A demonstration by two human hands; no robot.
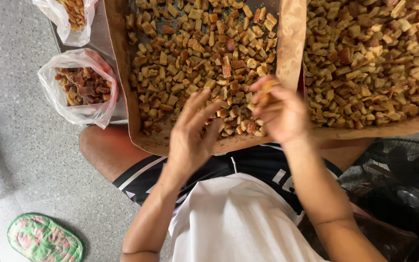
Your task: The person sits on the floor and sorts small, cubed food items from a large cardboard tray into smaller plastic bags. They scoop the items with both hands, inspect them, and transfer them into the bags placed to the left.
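Note:
My left hand hovers with fingers spread over the near edge of a tray lined with brown paper and full of small tan and brown food pieces. My right hand is curled around a few of those pieces just above the tray's near right corner. A second paper-lined tray heaped with similar pieces lies to the right.
Two clear plastic bags holding darker pieces sit left of the trays. A green patterned pad lies on the grey floor at lower left. A black fan stands at lower right. My knees are under the trays.

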